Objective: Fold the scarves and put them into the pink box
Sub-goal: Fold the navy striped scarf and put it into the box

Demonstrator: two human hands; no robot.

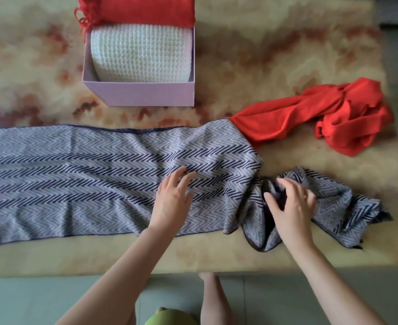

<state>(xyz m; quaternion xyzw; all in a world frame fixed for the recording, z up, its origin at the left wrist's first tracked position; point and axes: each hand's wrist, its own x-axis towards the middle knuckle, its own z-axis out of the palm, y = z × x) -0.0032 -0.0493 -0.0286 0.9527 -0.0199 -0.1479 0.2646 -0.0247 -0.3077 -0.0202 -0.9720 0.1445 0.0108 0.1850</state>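
Left grip [173, 195] flat, fingers spread; right grip [291, 207] arched, fingers bent.

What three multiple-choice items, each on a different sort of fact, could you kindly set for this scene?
1. Where is the white knitted scarf? A in the pink box; B on the floor; C on a chair.
2. How many scarves lie outside the box? A one; B two; C four.
3. How does the orange-red scarf lie? A neatly folded; B rolled up; C crumpled.
Answers: 1 A, the box walls surround it; 2 B, the zigzag scarf and the orange-red one; 3 C, it lies in loose bunches.
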